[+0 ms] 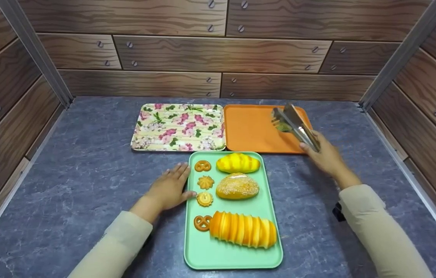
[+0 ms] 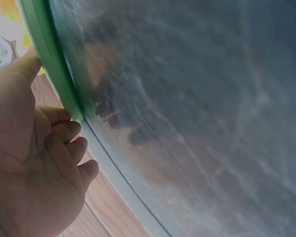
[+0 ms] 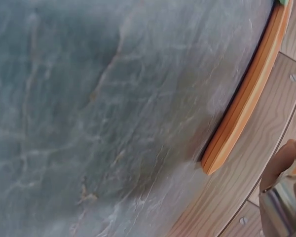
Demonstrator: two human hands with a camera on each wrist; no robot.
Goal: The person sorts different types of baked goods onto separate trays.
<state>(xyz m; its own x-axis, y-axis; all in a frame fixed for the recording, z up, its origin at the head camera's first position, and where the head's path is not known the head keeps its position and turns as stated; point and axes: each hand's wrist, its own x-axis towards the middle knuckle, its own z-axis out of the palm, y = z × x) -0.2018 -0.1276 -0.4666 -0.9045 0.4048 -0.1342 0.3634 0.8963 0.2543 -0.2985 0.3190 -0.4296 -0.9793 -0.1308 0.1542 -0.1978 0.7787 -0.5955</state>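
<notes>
My right hand (image 1: 327, 156) grips metal tongs (image 1: 301, 129) by the handle end, above the right part of the orange tray (image 1: 247, 131). A greenish-yellow patch shows at the tongs' tips; whether it is a held item or the tongs themselves I cannot tell. In the right wrist view only part of the tongs (image 3: 284, 205) and the fingers shows. With its fingers extended, my left hand (image 1: 168, 189) touches the left rim of the light green tray (image 1: 233, 258). On that tray lie a yellow roll (image 1: 238, 163), a crumb-topped bun (image 1: 237, 186) and a ridged loaf (image 1: 243, 229).
Down the green tray's left side run a pretzel (image 1: 202, 166), a star-shaped cookie (image 1: 205, 182), a round cookie (image 1: 204, 199) and another pretzel (image 1: 202, 222) touching the loaf. A floral tray (image 1: 179, 127) adjoins the orange one. Wood-patterned walls (image 1: 218, 54) enclose the table.
</notes>
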